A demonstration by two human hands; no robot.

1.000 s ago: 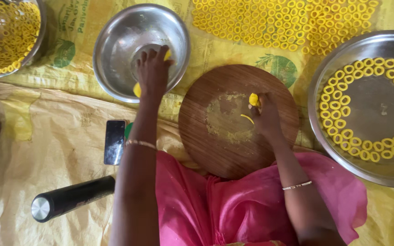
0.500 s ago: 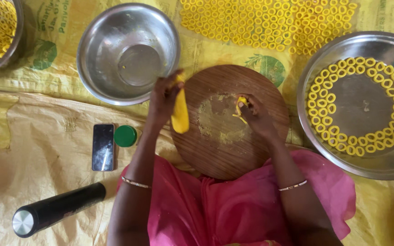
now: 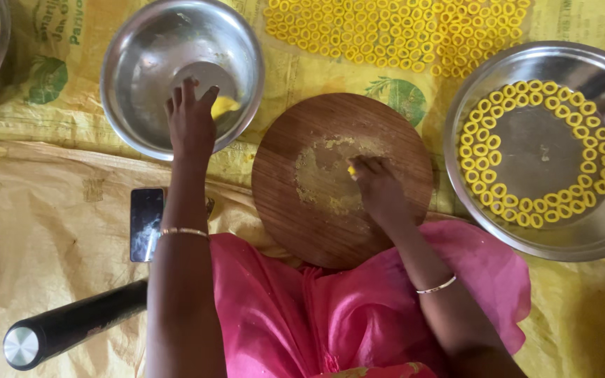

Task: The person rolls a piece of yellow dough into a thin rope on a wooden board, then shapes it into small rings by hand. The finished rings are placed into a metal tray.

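**Reaching two ways at once, with soft dough at both ends**

Reaching into the steel bowl (image 3: 141,70) with the left hand (image 3: 190,122), fingers spread and curling down onto the yellow dough lump (image 3: 224,106) lying at the bowl's bottom right; touching it, possibly not yet gripping, since the palm is hiding the contact. Pinching a small yellow dough bit (image 3: 351,170) with the right hand (image 3: 379,189), fingertips drawn together on it, over the crumb-smeared middle of the round wooden board (image 3: 316,231).

Risking a tipped bowl by pressing on its near wall, given the loose, wrinkled yellow sheet (image 3: 50,231) underneath. Risking a torn or smeared piece by squeezing so small a bit too hard, or by dragging it through the dried residue on the board. Risking a forearm brushing the phone (image 3: 146,224) lying just beside the left wrist, or nudging the black rolling pin (image 3: 71,325) near the left elbow and setting it rolling. Risking a sleeve or wrist sweeping the dough rings (image 3: 589,112) arranged in a circle in the steel tray (image 3: 526,245) just right of the board, flattening their shape. Leaving the rows of rings (image 3: 400,31) on the sheet beyond the board well clear of both hands.
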